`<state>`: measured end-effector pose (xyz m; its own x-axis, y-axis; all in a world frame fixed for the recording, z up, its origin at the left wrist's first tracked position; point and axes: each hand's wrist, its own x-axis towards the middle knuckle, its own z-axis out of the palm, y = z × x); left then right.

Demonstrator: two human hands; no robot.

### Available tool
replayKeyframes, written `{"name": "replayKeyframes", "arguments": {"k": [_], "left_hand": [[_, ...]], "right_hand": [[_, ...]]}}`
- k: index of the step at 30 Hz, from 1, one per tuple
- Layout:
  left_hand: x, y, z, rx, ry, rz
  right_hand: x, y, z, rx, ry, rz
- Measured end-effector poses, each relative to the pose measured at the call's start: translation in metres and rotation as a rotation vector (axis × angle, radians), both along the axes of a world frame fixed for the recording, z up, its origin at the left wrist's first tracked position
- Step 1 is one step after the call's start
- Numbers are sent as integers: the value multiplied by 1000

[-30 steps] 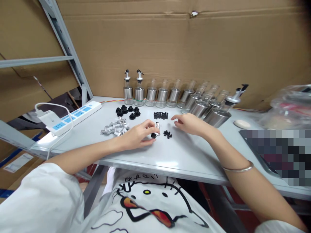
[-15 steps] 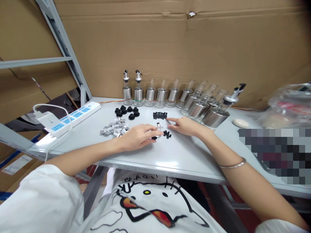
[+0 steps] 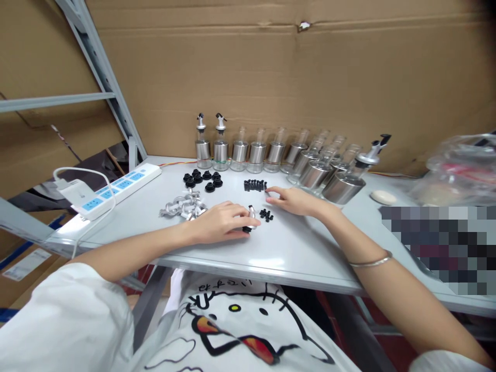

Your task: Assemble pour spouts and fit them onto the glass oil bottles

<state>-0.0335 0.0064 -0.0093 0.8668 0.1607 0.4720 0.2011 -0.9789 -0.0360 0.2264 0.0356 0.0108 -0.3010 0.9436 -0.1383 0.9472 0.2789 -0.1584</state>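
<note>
My left hand (image 3: 228, 222) is closed around a silver pourer spout (image 3: 252, 216) with a black base, holding it upright just above the table. My right hand (image 3: 291, 200) is at the right end of a row of small black tube-like pieces (image 3: 253, 185). Its thumb and forefinger close on the end piece (image 3: 266, 187), partly hidden by the fingertips. Between the hands lies a small cluster of tiny black caps (image 3: 266, 215). Left of them are a pile of silver spout parts (image 3: 184, 205) and several black stoppers (image 3: 197, 177).
Along the cardboard wall stand several glass bottles with metal sleeves (image 3: 258, 151), some topped with pourers. A white power strip (image 3: 126, 184) lies at the left edge. To the right are a white oval object (image 3: 383, 197) and a clear plastic bag (image 3: 457, 170).
My left hand has lowered the spout slightly toward me. The right fingertips have drawn the end black piece a little apart from the row.
</note>
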Motion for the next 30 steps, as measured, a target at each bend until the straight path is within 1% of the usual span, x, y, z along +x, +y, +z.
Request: {"name": "replayKeyframes", "arguments": {"k": [3, 6, 8, 11, 12, 14, 18, 21, 24, 26, 27, 28, 30], "left_hand": [[0, 0, -1, -2, 15, -6], [0, 1, -1, -2, 17, -8], [0, 1, -1, -5, 23, -6], [0, 2, -1, -17, 24, -5], [0, 1, -1, -37, 21, -6], [0, 0, -1, -110, 3, 5], [-1, -4, -1, -277, -61, 78], [-1, -4, 0, -343, -78, 141], [0, -1, 1, -396, -59, 236], [1, 0, 1, -429, -52, 279], [1, 1, 1, -439, -55, 289], [1, 1, 2, -445, -60, 293], [1, -1, 2, -447, -79, 286]], "right_hand": [[2, 1, 3, 31, 4, 31], [6, 2, 6, 68, -42, 39], [8, 1, 8, 80, -101, -5], [5, -5, 14, 114, -197, -148], [4, -7, 15, 118, -217, -184], [0, -10, 17, 115, -229, -206], [-4, -12, 14, 147, -232, -212], [-5, -10, 10, 179, -247, -226], [-6, -10, 10, 212, -247, -224], [-8, -11, 10, 263, -178, -204], [-10, -13, 10, 300, -109, -164], [-13, -14, 11, 336, -21, -99], [-19, -19, 11, 385, 181, 81]]}}
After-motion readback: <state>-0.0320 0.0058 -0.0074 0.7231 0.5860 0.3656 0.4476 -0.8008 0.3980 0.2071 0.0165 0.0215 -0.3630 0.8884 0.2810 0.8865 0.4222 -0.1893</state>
